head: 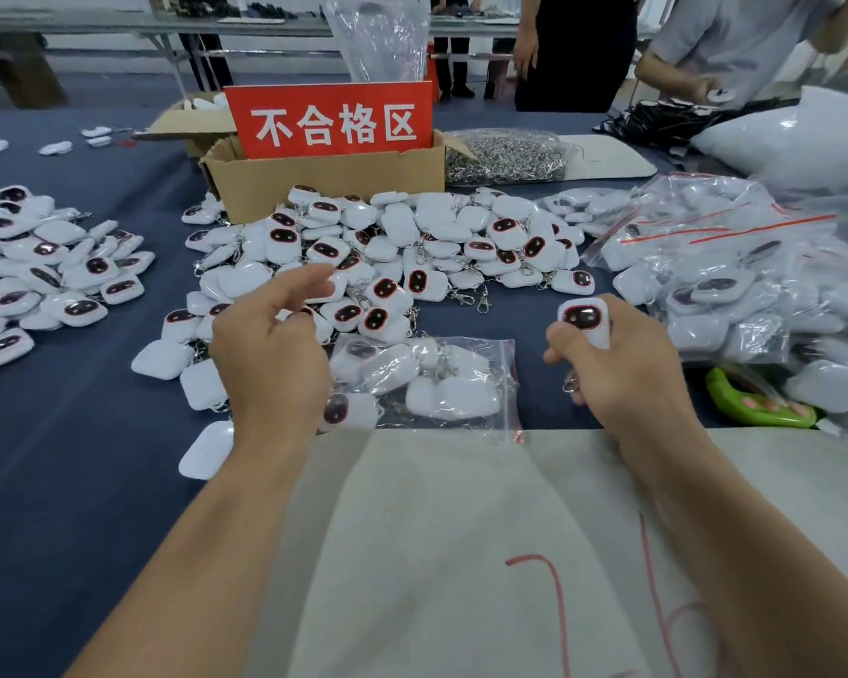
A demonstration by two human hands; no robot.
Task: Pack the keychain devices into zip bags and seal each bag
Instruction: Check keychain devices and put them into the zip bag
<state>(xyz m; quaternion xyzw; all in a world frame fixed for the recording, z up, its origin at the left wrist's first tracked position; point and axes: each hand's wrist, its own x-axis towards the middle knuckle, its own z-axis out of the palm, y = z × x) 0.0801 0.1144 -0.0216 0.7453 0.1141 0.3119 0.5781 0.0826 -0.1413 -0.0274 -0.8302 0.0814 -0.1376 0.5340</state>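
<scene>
Navy tablecloth [69, 433], cardboard box [324, 185], keychain devices [388, 247]

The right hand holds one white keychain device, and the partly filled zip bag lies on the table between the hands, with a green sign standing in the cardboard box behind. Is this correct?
Not quite: the sign in the cardboard box is red, as the head view shows. The right hand does hold a keychain device, and the zip bag lies between the hands.

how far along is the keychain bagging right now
Done: a heap of filled zip bags sits on the right. In hand: the right hand holds one device in its grip; a partly filled bag lies between the hands, and the left hand hovers empty. Left: a large loose pile at centre, another at far left.
</scene>
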